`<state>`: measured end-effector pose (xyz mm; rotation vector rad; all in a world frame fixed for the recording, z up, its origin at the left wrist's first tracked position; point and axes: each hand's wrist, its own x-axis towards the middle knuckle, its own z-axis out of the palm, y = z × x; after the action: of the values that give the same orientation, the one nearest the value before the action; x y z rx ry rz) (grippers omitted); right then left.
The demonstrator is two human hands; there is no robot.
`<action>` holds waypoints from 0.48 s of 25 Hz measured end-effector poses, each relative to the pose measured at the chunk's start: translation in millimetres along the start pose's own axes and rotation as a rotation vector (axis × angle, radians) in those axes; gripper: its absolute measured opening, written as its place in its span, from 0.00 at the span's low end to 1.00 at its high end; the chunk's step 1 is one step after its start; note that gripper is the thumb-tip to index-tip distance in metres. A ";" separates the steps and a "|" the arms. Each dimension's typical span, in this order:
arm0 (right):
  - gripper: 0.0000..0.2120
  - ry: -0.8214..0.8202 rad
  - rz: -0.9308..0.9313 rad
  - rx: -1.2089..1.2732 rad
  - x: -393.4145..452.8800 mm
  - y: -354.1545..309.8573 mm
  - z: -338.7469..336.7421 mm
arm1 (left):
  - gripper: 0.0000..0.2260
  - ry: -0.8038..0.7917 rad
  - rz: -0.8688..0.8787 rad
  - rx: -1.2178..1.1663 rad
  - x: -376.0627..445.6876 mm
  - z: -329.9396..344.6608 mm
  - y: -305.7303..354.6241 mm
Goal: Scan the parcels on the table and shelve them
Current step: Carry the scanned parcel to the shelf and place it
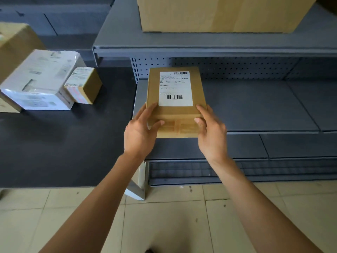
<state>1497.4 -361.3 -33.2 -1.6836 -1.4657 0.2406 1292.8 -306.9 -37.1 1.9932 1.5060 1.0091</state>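
Observation:
A flat brown cardboard parcel [176, 114] with a white barcode label on top is held by both my hands at the left end of the grey middle shelf [255, 106]. My left hand [140, 132] grips its near left corner. My right hand [211, 132] grips its near right corner. The parcel's far part lies over the shelf board and its near end sticks out past the shelf's front edge. No scanner is in view.
On the dark table [54, 143] at left lie a white plastic-wrapped parcel [40, 81], a small brown box [84, 84] and part of a larger carton [14, 46]. A big carton [218, 13] stands on the upper shelf. A tiled floor lies below.

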 end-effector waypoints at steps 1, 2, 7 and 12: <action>0.17 0.009 -0.005 -0.011 9.4 1.3 5.4 | 0.23 0.013 0.013 -0.013 9.4 3.5 -3.4; 0.17 0.024 -0.012 -0.019 17.2 2.8 9.8 | 0.23 0.027 0.025 -0.025 18.1 6.8 -7.4; 0.15 0.114 -0.121 -0.051 46.8 12.7 29.7 | 0.22 0.075 0.077 -0.085 55.6 22.8 -32.8; 0.16 0.074 -0.128 -0.146 82.0 22.0 42.7 | 0.20 0.112 0.100 -0.100 85.1 35.2 -36.3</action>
<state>1509.4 -267.6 -43.3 -1.6861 -1.5602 0.0016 1309.0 -212.3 -61.2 1.9876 1.3945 1.2304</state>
